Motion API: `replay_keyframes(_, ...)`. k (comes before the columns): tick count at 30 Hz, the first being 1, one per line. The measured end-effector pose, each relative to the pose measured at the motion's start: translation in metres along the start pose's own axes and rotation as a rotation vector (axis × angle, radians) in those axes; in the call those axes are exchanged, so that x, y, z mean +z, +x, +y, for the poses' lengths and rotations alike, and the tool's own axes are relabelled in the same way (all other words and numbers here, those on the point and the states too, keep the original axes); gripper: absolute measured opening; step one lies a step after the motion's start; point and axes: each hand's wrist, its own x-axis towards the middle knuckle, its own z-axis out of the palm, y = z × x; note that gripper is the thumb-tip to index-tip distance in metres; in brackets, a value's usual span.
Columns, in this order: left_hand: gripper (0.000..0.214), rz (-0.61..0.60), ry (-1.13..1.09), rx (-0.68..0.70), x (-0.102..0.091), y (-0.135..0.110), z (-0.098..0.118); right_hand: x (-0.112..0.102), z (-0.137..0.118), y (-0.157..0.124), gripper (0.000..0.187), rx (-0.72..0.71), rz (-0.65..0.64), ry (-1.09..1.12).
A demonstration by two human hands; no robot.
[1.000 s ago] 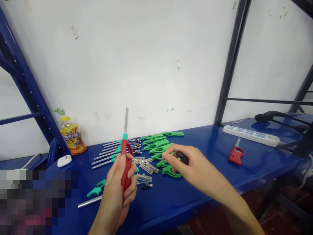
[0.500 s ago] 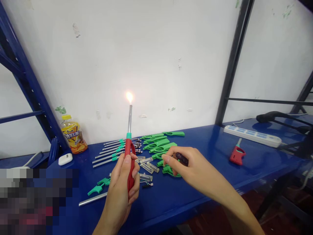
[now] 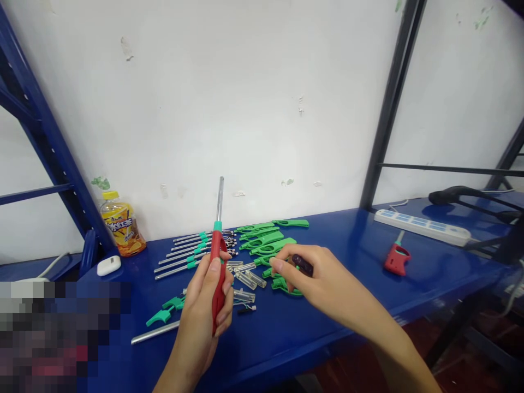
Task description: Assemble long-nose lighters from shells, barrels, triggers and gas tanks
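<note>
My left hand (image 3: 204,308) is wrapped round a red-handled long-nozzle lighter (image 3: 217,262), held upright with its metal tube pointing up and no flame at the tip. My right hand (image 3: 317,278) hovers over the blue bench, its fingers pinched on a small dark part (image 3: 303,265). Under and between the hands lie green lighter shells (image 3: 266,243), metal nozzle tubes with teal collars (image 3: 192,254) and clear plastic fuel tanks (image 3: 248,278).
A yellow drink bottle (image 3: 119,224) and a white case (image 3: 108,266) stand at the back left. Another red lighter (image 3: 396,256) and a white power strip (image 3: 421,227) lie on the blue bench (image 3: 347,295) to the right. Blue and black rack uprights flank the bench.
The lighter in my left hand lit with a flame at its tip half a second ago; the flame is out now. Both hands have stayed nearly still.
</note>
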Motion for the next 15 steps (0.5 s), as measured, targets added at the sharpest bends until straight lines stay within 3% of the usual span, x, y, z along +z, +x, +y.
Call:
replay_keyframes(10,0.039,-0.024,-0.012,-0.031,0.001,-0.002,0.003,-0.001,0.014,0.001,0.042,-0.036,0.164,0.12)
replay_keyframes(15,0.041,-0.036,-0.012,-0.051,0.001,-0.002,0.004,-0.002,0.015,0.003,0.033,-0.097,0.221,0.125)
